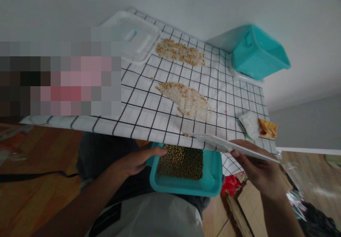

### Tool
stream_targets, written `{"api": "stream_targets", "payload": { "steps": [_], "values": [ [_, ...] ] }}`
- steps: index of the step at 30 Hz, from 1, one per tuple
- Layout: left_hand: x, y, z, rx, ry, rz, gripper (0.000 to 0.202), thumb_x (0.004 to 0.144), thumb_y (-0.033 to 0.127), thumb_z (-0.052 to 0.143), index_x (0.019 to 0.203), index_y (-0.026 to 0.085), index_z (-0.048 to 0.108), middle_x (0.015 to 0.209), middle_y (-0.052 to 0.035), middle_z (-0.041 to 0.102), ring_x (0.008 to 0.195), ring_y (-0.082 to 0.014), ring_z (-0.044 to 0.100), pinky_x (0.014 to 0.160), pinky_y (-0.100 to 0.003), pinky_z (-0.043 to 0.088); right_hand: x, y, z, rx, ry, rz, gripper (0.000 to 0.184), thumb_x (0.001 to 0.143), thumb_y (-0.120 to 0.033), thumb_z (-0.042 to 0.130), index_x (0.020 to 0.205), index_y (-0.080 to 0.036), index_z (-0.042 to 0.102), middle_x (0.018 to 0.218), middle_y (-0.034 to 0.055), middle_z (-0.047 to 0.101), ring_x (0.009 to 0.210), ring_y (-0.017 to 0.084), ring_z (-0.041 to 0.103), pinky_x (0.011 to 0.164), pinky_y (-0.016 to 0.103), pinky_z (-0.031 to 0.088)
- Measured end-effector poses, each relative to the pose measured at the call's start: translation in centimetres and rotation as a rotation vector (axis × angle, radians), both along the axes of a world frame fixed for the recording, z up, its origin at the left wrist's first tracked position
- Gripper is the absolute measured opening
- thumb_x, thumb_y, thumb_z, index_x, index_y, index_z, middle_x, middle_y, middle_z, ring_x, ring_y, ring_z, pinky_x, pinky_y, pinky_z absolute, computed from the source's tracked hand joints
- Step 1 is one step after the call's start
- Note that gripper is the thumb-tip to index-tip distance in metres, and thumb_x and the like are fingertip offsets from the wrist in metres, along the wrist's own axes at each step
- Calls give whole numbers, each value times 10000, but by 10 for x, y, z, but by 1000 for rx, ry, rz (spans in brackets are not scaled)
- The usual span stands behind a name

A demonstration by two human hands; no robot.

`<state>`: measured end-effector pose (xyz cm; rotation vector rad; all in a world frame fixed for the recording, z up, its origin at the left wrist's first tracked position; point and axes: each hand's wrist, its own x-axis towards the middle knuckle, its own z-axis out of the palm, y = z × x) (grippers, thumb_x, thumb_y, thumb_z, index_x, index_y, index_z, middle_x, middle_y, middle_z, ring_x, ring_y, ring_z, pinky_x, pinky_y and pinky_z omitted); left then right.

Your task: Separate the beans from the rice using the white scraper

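Table [144,105] with a black-on-white checked cloth, seen from its near edge. It fills the frame from 9 to 3 o'clock.

Teal tub [257,54], at 2 o'clock on the far corner, tilted.

Clear lid [135,40], at 11 o'clock, lying flat.

Teal tray [186,189], at 6 o'clock, held just under the table's near edge (its far side is hidden by the cloth). The visible long axis runs 9 to 3 o'clock. It holds a layer of green beans [182,162].

White card [226,145], a thin flat sheet over the table edge above the tray. Its long axis runs from 4 o'clock to its free tip, which points between 9 and 10 o'clock.

Rice pile [189,100], centre, mixed with yellow beans. The yellow bean pile [179,52] lies beyond it at 12 o'clock.

Left hand [135,160]: fingers closed on the tray's 9 o'clock end, with one finger lying along the rim.

Right hand [257,169]: fingers pinching the card's 4 o'clock end, thumb on top.

White packet [250,123] and orange packet [268,127], touching each other, at 3 o'clock.
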<state>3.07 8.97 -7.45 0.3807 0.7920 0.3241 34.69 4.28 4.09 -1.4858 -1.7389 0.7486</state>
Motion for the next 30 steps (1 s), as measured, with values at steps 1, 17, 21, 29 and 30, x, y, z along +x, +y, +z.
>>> {"api": "stream_targets", "payload": {
  "steps": [1, 17, 21, 29, 30],
  "values": [
    [0, 0, 0, 4, 5, -3, 253, 789, 284, 632, 1024, 210, 691, 1010, -51, 754, 1011, -259, 666, 967, -382, 456, 0, -1, 0, 7, 0, -13, 339, 783, -89, 645, 1052, -291, 685, 1028, -1, 695, 895, 168, 643, 749, 277, 545],
    [0, 0, 1, 10, 48, -26, 253, 765, 312, 652, 988, 202, 698, 955, -51, 764, 1003, -274, 662, 927, -393, 479, -2, -7, 3, 8, 22, 51, 349, 786, -46, 613, 1063, -250, 675, 1054, 40, 687, 940, 199, 641, 797, 333, 543],
    [1, 1, 4, 14, 16, -33, 262, 771, 319, 642, 988, 185, 702, 959, -64, 766, 989, -276, 670, 935, -394, 474, -4, -7, 6, 8, 65, 158, 344, 788, -40, 591, 1057, -240, 670, 1027, 59, 693, 974, 243, 637, 826, 406, 541],
    [-1, 1, 1, 13, 46, -36, 272, 767, 317, 648, 1002, 191, 703, 982, -61, 763, 1027, -283, 658, 944, -402, 468, -3, -3, 5, -14, -9, 95, 332, 797, -65, 608, 1056, -260, 679, 1035, 37, 689, 923, 193, 643, 774, 316, 542],
    [-1, 1, 1, 11, 54, -32, 274, 762, 314, 654, 1005, 196, 702, 985, -60, 762, 1032, -280, 656, 945, -403, 468, -3, 1, 4, -20, -10, 84, 320, 796, -78, 617, 1048, -265, 683, 1019, 30, 693, 903, 188, 645, 760, 310, 544]
  ]
}}
